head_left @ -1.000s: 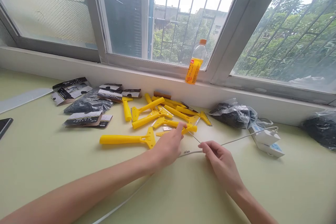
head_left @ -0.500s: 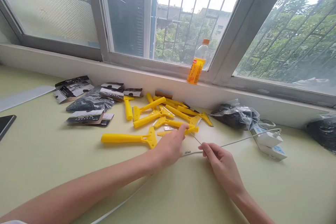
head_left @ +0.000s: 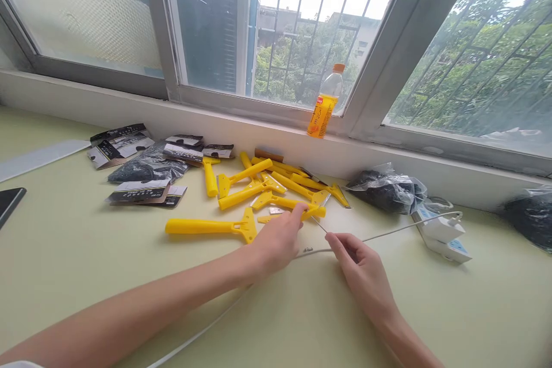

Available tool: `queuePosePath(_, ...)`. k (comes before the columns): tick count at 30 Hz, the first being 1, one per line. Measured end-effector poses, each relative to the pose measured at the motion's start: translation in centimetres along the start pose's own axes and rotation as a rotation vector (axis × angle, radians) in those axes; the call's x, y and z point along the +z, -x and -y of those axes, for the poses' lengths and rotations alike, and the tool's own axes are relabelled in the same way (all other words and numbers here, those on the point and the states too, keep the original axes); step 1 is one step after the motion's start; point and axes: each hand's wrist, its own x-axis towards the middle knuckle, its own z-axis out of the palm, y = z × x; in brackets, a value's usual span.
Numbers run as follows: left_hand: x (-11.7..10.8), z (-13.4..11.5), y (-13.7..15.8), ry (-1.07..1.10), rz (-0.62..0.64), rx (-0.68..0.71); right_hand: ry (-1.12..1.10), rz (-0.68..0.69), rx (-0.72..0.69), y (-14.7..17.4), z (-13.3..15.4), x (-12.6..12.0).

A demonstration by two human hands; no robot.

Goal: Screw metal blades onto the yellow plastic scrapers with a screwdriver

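Note:
My left hand is closed on a yellow scraper, most of it hidden under the palm and fingers. My right hand pinches a thin metal rod, like a small hex key or screwdriver shaft; its rear part is out of sight in the fingers. The rod's far end meets the yellow scraper at my left fingertips. Small screws lie on the table between the hands. Left of my left hand is a yellow scraper with a long handle. Several more yellow scrapers lie piled just beyond.
A white cable runs beneath my hands to a power strip at right. Bagged black items and black-and-white cardboard packaging lie around the pile. A drink bottle stands on the sill; a dark phone-like edge shows at left.
My right hand has shifted slightly left and up with the metal rod, closer to the scraper. My left hand has stayed nearly still.

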Motion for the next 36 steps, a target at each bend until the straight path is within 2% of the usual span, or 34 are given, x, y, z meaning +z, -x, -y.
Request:
queuePosePath(4, -0.1, 0.0, 0.0, 0.061, 0.006, 0.007, 0.071, 0.024, -0.027, 0.1, 0.1, -0.1)
queuePosePath(8, 0.0, 0.0, 0.0, 0.077, -0.004, 0.018, -0.047, -0.027, -0.076, 0.2, -0.3, 0.7)
queuePosePath(11, 0.1, 0.1, 0.0, 0.043, -0.018, 0.024, -0.087, -0.07, -0.057, 0.3, -0.4, 1.0)
queuePosePath(15, 0.2, 0.2, 0.0, 0.011, -0.01, 0.017, 0.03, -0.012, -0.012, 0.2, -0.1, 0.7)
queuePosePath(19, 0.4, 0.4, -0.1, 0.051, -0.016, 0.024, 0.083, 0.008, -0.083, 0.1, -0.1, 0.5)
queuePosePath(23, 0.6, 0.6, -0.1, 0.078, -0.028, 0.04, 0.028, -0.074, -0.169, 0.1, -0.5, 0.8)
queuePosePath(26, 0.6, 0.6, 0.0, 0.074, -0.033, 0.04, 0.026, -0.142, -0.157, 0.0, -0.6, 0.8)
queuePosePath(31, 0.5, 0.5, 0.0, 0.028, -0.036, 0.032, 0.061, -0.072, -0.086, 0.0, -0.2, 0.4)
queuePosePath(36, 0.5, 0.5, -0.2, 0.033, -0.028, 0.028, 0.074, -0.074, -0.125, 0.2, -0.1, 0.6)
